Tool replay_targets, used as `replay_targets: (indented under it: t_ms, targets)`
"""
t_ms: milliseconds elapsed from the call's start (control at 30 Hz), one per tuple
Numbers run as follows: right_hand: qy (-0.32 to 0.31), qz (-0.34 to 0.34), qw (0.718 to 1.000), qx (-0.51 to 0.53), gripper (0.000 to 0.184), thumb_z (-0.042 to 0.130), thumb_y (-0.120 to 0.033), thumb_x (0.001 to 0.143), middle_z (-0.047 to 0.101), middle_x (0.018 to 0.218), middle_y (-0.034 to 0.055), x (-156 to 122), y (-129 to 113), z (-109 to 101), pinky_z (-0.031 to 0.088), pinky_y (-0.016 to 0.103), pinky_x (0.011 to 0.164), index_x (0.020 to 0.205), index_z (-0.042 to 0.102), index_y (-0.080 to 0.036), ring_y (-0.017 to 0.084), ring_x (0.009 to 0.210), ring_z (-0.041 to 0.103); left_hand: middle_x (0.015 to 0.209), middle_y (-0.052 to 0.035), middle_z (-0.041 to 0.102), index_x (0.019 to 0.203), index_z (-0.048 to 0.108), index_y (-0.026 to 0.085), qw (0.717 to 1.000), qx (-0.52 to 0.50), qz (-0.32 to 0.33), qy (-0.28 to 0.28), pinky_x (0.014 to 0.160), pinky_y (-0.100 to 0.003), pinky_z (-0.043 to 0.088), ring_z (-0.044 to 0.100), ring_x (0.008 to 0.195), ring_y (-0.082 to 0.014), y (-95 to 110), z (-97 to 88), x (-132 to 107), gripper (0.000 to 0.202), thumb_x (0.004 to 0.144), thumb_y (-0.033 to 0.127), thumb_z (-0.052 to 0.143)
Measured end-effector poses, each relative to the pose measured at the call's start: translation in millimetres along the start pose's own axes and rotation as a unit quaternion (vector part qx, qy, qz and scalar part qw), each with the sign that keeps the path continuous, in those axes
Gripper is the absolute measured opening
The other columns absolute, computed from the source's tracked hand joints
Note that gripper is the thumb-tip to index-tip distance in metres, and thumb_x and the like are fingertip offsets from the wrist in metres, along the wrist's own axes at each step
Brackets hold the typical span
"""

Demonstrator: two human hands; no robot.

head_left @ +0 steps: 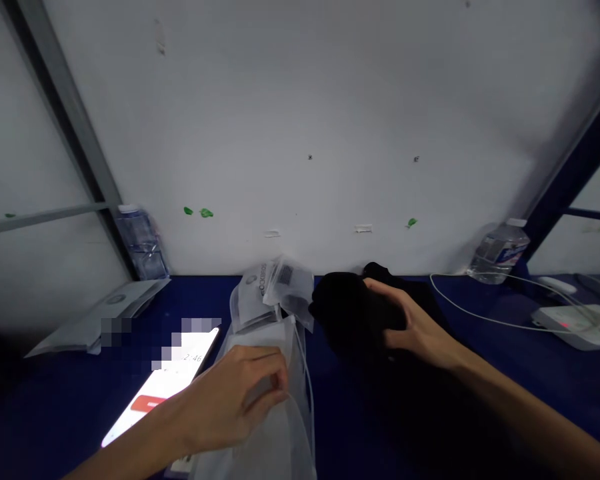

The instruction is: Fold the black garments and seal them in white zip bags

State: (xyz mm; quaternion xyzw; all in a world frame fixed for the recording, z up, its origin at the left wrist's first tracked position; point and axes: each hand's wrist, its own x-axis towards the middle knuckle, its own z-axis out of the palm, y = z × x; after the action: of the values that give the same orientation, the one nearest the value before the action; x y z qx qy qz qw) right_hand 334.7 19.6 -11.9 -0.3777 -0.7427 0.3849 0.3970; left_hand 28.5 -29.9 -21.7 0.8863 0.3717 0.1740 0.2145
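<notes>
My left hand (pixel 245 393) is closed in a pinch at the edge of a frosted plastic bag (pixel 260 447), which lies flat on the blue tabletop. More frosted bags (pixel 253 297) with dark printing are heaped just beyond it, against the wall. My right hand (pixel 415 320) grips a bundle of soft black cloth (pixel 347 307), thumb and fingers wrapped around its side. Further black cloth (pixel 430 413) spreads beneath my right forearm; its shape is lost in the dark. A lit phone (pixel 175 373) lies left of the bag, partly behind my left forearm.
Flat printed packets (pixel 115 303) lie at the left. A clear water bottle (pixel 143 243) stands in the left back corner, another bottle (pixel 500 250) at the right. A white device (pixel 580 327) with cables sits far right. The white wall (pixel 300 133) closes off the back.
</notes>
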Motion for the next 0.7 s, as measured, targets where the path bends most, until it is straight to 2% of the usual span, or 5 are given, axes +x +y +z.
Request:
replay_targets:
  t_ms: [133, 300, 500, 567, 700]
  targets:
    - [-0.047, 0.019, 0.996, 0.077, 0.064, 0.069, -0.018, 0.066, 0.061, 0.101, 0.0026, -2, -1, 11, 0.050, 0.027, 0.059, 0.127, 0.052, -0.026, 0.018, 0.077, 0.060, 0.090, 0.0017, 0.061, 0.089, 0.056, 0.021, 0.999, -0.010, 0.022, 0.028, 0.074, -0.027, 0.047, 0.060, 0.081, -0.0139, -1, 2.8, -2, 0.012, 0.096, 0.014, 0.048]
    - [-0.120, 0.042, 0.979, 0.159, 0.044, 0.070, -0.018, 0.070, 0.056, 0.081, -0.0041, 0, -4, 23, 0.040, 0.019, 0.052, 0.112, 0.059, -0.025, 0.009, 0.060, 0.049, 0.088, 0.0014, 0.058, 0.090, 0.053, 0.022, 0.997, 0.013, 0.048, 0.066, 0.070, -0.026, 0.045, 0.058, 0.078, -0.0138, -3, 2.4, -2, 0.017, 0.097, 0.009, 0.043]
    - [-0.102, 0.090, 0.978, 0.158, 0.044, 0.071, -0.025, 0.074, 0.058, 0.082, -0.0026, -3, 3, 25, 0.045, 0.021, 0.056, 0.116, 0.062, -0.025, 0.010, 0.062, 0.052, 0.085, 0.0024, 0.056, 0.086, 0.049, 0.022, 0.995, 0.014, 0.043, 0.085, 0.066, -0.025, 0.043, 0.056, 0.073, -0.0130, -3, -0.7, 0, 0.019, 0.097, 0.009, 0.040]
    - [-0.117, 0.079, 0.979, 0.144, 0.045, 0.071, -0.025, 0.076, 0.058, 0.083, -0.0024, -3, 3, 25, 0.044, 0.021, 0.055, 0.120, 0.060, -0.025, 0.009, 0.061, 0.051, 0.085, 0.0025, 0.056, 0.085, 0.049, 0.022, 0.994, 0.002, 0.034, 0.100, 0.067, -0.025, 0.044, 0.055, 0.073, -0.0131, -4, -1.4, 0, 0.018, 0.098, 0.011, 0.042]
    - [-0.169, 0.012, 0.977, 0.129, 0.043, 0.069, -0.018, 0.078, 0.057, 0.093, -0.0009, -1, -1, 30, 0.045, 0.019, 0.055, 0.118, 0.057, -0.025, 0.009, 0.066, 0.052, 0.085, 0.0019, 0.057, 0.083, 0.049, 0.022, 0.990, -0.035, 0.035, 0.134, 0.068, -0.026, 0.044, 0.056, 0.076, -0.0134, -5, -2.2, 0, 0.018, 0.097, 0.012, 0.044]
